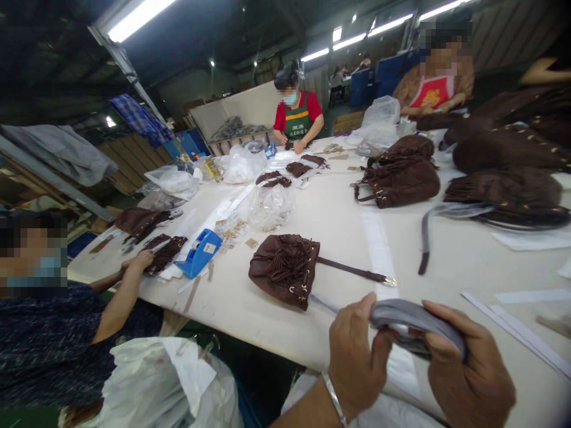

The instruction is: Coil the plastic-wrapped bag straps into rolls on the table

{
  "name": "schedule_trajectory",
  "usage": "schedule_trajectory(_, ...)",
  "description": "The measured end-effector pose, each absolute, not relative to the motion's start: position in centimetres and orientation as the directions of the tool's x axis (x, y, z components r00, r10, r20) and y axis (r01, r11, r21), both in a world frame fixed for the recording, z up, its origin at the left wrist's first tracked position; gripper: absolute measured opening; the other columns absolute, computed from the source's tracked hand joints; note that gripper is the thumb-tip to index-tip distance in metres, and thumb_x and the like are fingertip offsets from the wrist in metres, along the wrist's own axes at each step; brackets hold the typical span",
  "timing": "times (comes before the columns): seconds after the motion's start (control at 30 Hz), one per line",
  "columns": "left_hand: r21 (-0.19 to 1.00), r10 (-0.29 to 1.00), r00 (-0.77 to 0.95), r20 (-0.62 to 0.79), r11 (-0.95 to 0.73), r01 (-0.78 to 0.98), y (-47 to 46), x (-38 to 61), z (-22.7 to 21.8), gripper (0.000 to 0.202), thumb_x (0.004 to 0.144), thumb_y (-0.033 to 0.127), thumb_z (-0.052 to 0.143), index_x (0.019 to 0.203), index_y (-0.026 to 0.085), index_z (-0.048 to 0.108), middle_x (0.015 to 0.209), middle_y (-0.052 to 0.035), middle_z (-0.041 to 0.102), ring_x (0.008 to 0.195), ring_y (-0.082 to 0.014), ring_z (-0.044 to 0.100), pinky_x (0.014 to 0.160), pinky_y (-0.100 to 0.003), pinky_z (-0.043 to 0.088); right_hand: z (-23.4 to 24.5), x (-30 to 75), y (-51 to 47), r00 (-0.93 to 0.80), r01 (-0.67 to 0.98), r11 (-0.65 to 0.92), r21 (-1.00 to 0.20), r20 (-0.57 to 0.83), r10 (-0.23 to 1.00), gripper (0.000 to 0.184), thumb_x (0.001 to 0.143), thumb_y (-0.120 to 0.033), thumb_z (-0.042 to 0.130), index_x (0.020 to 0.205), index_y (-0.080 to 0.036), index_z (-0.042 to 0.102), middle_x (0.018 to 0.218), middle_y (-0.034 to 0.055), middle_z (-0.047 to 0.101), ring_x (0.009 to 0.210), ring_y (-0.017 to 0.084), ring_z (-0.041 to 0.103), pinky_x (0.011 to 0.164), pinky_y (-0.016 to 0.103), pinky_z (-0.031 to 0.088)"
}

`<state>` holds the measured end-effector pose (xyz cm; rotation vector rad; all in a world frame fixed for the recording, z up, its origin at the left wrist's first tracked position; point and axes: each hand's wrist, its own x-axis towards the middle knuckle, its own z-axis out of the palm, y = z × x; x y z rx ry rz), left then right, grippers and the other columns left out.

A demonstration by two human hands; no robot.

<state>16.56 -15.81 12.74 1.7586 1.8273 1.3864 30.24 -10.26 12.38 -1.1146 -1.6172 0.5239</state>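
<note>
My left hand (357, 359) and my right hand (475, 362) are both closed on a grey, plastic-wrapped strap (417, 315), bent into a loop above the table's near edge. My left fingers pinch one end of the loop; the right thumb and fingers grip the other. A pale grey strip runs from the left hand toward a dark brown fringed drawstring bag (283, 267) lying on its side. From that bag a brown strap with a metal buckle (357, 270) stretches across the table. Part of the loop is hidden behind my fingers.
The white table (250, 321) carries several brown bags (401, 178), a blue tape dispenser (200, 252), clear plastic bags (272, 205) and paper strips (517, 333). Co-workers sit or stand around it. A white sack (169, 380) stands below the near edge.
</note>
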Motion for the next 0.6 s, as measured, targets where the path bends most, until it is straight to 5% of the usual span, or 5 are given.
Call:
schedule_trajectory(0.3, 0.813, 0.873, -0.329, 0.36, -0.121, 0.57, -15.4, 16.9, 13.0, 0.03, 0.096, 0.022, 0.047, 0.126, 0.027, 0.049, 0.118, -0.0006, 0.067, 0.106, -0.0171, 0.062, 0.092, -0.031, 0.047, 13.9, 28.5, -10.3, 0.055, 0.328, 0.267, -0.906, 0.301, 0.952, 0.037, 0.086, -0.048, 0.058, 0.116, -0.025, 0.06, 0.099, 0.0063, 0.064, 0.078, 0.024, 0.062, 0.072, 0.038, 0.051)
schedule_trajectory(0.43, 0.756, 0.888, -0.313, 0.336, -0.056, 0.652, -15.2, 16.7, 12.6, 0.033, 0.097, 0.027, 0.043, 0.13, 0.023, 0.047, 0.113, -0.0044, 0.069, 0.098, -0.022, 0.065, 0.085, -0.036, 0.051, 14.5, 28.3, -9.4, -0.036, 0.249, 0.214, -0.945, 0.212, 0.977, 0.032, 0.088, -0.049, 0.056, 0.111, -0.028, 0.064, 0.086, 0.0025, 0.063, 0.07, 0.019, 0.059, 0.06, 0.029, 0.049)
schedule_trajectory(0.6, 0.626, 0.954, -0.13, 0.271, -0.072, 0.776, -15.5, 15.1, 11.7, 0.053, 0.097, 0.047, 0.039, 0.135, 0.012, 0.044, 0.104, -0.0127, 0.071, 0.088, -0.0275, 0.067, 0.078, -0.041, 0.055, 13.5, 30.2, -5.3, -0.253, 0.348, 0.048, -0.936, -0.045, 0.967, 0.042, 0.086, -0.058, 0.055, 0.115, -0.028, 0.064, 0.073, 0.001, 0.062, 0.065, 0.018, 0.057, 0.053, 0.026, 0.044)
